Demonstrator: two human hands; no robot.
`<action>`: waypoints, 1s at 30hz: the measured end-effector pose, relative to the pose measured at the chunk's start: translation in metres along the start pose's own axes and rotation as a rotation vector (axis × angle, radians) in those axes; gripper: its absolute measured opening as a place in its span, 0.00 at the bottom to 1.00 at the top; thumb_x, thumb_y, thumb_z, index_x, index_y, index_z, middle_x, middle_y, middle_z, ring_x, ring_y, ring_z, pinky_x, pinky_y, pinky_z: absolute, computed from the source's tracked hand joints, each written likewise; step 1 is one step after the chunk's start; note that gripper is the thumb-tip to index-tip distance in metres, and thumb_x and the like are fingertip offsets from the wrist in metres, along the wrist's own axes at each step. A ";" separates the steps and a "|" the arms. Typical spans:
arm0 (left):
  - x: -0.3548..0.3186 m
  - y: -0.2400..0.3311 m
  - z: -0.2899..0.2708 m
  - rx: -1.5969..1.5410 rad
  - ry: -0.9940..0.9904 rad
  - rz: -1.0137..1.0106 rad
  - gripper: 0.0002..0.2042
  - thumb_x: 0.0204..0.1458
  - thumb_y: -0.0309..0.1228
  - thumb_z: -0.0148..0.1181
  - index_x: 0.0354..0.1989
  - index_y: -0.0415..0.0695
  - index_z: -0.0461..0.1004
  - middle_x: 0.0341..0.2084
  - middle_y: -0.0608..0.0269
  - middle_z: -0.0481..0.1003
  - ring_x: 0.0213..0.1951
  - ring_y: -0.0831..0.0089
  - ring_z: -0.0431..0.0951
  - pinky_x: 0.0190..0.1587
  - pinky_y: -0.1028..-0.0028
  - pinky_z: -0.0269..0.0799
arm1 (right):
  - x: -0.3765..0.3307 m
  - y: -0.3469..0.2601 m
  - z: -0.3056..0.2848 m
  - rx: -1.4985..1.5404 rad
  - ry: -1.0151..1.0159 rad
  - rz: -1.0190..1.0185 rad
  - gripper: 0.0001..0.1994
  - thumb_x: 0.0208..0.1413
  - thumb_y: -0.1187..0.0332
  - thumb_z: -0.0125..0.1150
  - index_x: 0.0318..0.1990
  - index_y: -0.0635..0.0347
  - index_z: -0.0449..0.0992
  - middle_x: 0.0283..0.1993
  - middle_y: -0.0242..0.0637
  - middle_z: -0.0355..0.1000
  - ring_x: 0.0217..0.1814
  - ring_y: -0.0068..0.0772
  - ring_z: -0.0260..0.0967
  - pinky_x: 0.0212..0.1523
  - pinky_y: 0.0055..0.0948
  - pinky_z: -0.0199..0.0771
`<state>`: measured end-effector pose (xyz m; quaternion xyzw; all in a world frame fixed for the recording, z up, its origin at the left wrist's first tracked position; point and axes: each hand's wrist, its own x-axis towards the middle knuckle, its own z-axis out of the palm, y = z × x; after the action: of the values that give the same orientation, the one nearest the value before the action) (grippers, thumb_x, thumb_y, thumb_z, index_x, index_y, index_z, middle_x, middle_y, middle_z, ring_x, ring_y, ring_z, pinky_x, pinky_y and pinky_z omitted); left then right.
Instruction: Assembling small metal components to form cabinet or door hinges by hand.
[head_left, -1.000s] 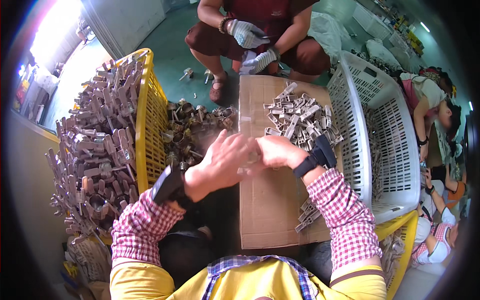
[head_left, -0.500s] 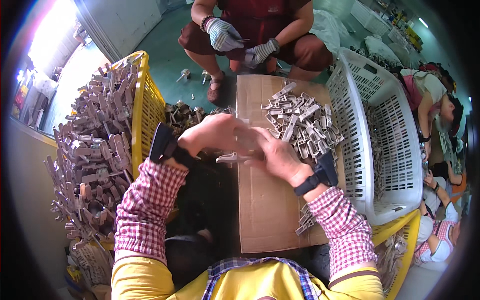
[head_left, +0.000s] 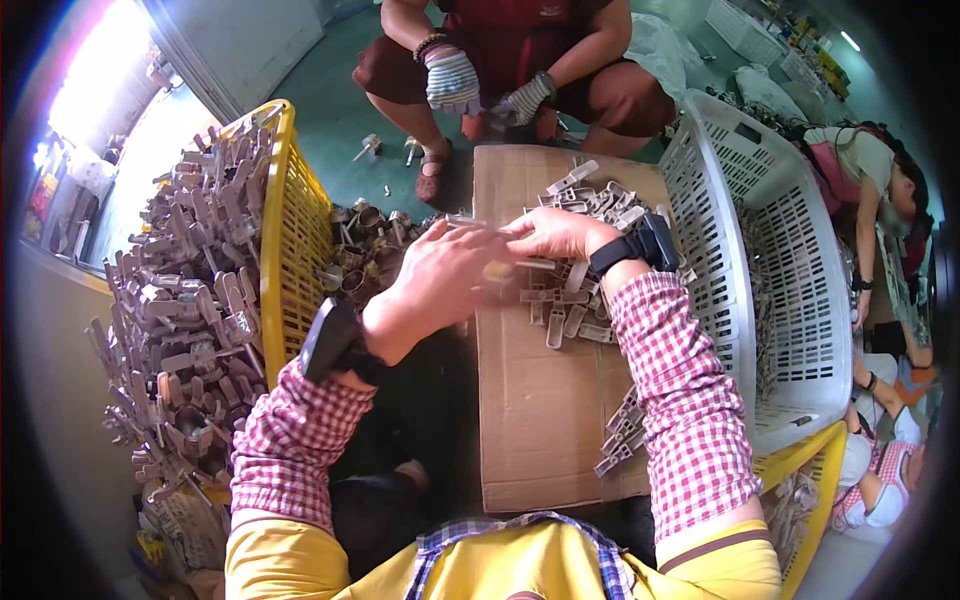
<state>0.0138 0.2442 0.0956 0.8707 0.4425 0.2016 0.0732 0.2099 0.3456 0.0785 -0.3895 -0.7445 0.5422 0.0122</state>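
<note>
My left hand (head_left: 435, 285) and my right hand (head_left: 555, 235) meet over the left edge of a cardboard sheet (head_left: 540, 420). The left fingers pinch a small grey part (head_left: 535, 266) with a brass-coloured piece on it. My right fingers grip a thin grey strip (head_left: 472, 221) that points left over the left hand. Just past my right hand lies a pile of grey metal parts (head_left: 600, 195) on the cardboard. Both wrists carry black bands.
A yellow basket (head_left: 290, 240) heaped with grey parts stands at the left, a white basket (head_left: 770, 260) at the right. Brass-coloured fittings (head_left: 360, 260) lie beside the yellow basket. A person with striped gloves (head_left: 450, 80) crouches opposite. More parts (head_left: 620, 440) lie near my right sleeve.
Both hands have stayed together and shifted a little farther from me over the cardboard's left edge. The gloved hands of the person opposite have moved apart.
</note>
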 end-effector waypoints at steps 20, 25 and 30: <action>0.069 -0.061 0.012 0.189 -0.160 -0.161 0.20 0.46 0.48 0.60 0.43 0.51 0.78 0.33 0.60 0.78 0.37 0.60 0.77 0.44 0.64 0.71 | 0.020 0.011 0.014 -0.626 0.533 -0.205 0.22 0.42 0.64 0.68 0.47 0.56 0.70 0.42 0.46 0.73 0.45 0.50 0.71 0.44 0.42 0.73; 0.051 -0.041 0.027 0.400 0.085 0.030 0.28 0.35 0.43 0.69 0.47 0.46 0.71 0.37 0.60 0.73 0.42 0.63 0.74 0.50 0.63 0.66 | 0.047 0.011 -0.018 -0.355 0.237 -0.223 0.25 0.37 0.58 0.70 0.44 0.59 0.74 0.37 0.48 0.75 0.46 0.51 0.72 0.47 0.41 0.71; 0.067 -0.050 0.016 0.164 -0.047 -0.128 0.27 0.32 0.42 0.69 0.45 0.46 0.73 0.38 0.58 0.75 0.45 0.58 0.76 0.45 0.63 0.72 | 0.028 0.020 0.003 -0.478 0.500 -0.243 0.42 0.38 0.62 0.73 0.62 0.57 0.57 0.59 0.44 0.64 0.57 0.46 0.66 0.57 0.36 0.67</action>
<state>0.0185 0.3283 0.0844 0.8481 0.5106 0.1392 0.0245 0.2006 0.3622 0.0499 -0.4108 -0.8649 0.2354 0.1669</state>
